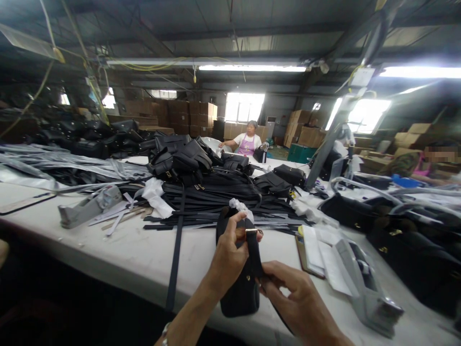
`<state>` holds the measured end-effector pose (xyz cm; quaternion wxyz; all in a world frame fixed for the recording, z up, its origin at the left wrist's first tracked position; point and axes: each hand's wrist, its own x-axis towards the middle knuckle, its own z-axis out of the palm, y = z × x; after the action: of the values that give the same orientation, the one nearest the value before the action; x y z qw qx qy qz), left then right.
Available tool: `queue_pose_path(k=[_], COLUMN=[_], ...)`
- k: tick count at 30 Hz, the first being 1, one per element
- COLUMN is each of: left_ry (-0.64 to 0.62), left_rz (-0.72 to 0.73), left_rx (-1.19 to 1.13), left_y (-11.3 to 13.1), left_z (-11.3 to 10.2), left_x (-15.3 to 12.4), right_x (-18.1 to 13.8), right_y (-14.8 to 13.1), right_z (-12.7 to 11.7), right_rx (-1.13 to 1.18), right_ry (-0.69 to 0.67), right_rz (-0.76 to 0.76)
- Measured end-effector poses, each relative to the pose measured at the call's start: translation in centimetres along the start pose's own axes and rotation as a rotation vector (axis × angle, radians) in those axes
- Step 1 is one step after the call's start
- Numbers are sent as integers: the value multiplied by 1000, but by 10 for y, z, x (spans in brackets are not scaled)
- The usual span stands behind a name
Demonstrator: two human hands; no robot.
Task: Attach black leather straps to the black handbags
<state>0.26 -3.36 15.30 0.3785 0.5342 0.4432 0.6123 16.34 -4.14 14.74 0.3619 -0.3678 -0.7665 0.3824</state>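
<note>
A small black bag (238, 293) stands at the near edge of the table, beneath both hands. My left hand (230, 252) is closed round a black strap (254, 254) close to its gold buckle (251, 231). Lower down, my right hand (293, 298) pinches the same strap between thumb and fingers, and a length of it hangs below. White crumpled wrapping (240, 207) shows just behind my left hand. A gold stud (248, 278) sits on the bag's side.
Loose black straps (216, 197) and a heap of black bags (180, 156) cover the table ahead. Grey tape dispensers (370, 288) stand right and left, a clipboard (304, 254) beside the right one. One strap (175, 259) hangs over the edge. A co-worker (248, 142) sits across.
</note>
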Motion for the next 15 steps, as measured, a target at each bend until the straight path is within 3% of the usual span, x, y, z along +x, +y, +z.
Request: queue_pose_path(k=[4,7,15], left_ry=[-4,1,-9], left_rz=[6,19,35], left_rx=[16,27,-23], left_y=[-3,-2,-1], left_z=[-2,0,7], left_x=[0,-4,-16], right_x=[2,7,14], right_y=[-4,-9,-19], right_z=[0,0,-3], right_rx=[256,428,512], right_ry=[-69,-36,55], right_rz=[140,206,274])
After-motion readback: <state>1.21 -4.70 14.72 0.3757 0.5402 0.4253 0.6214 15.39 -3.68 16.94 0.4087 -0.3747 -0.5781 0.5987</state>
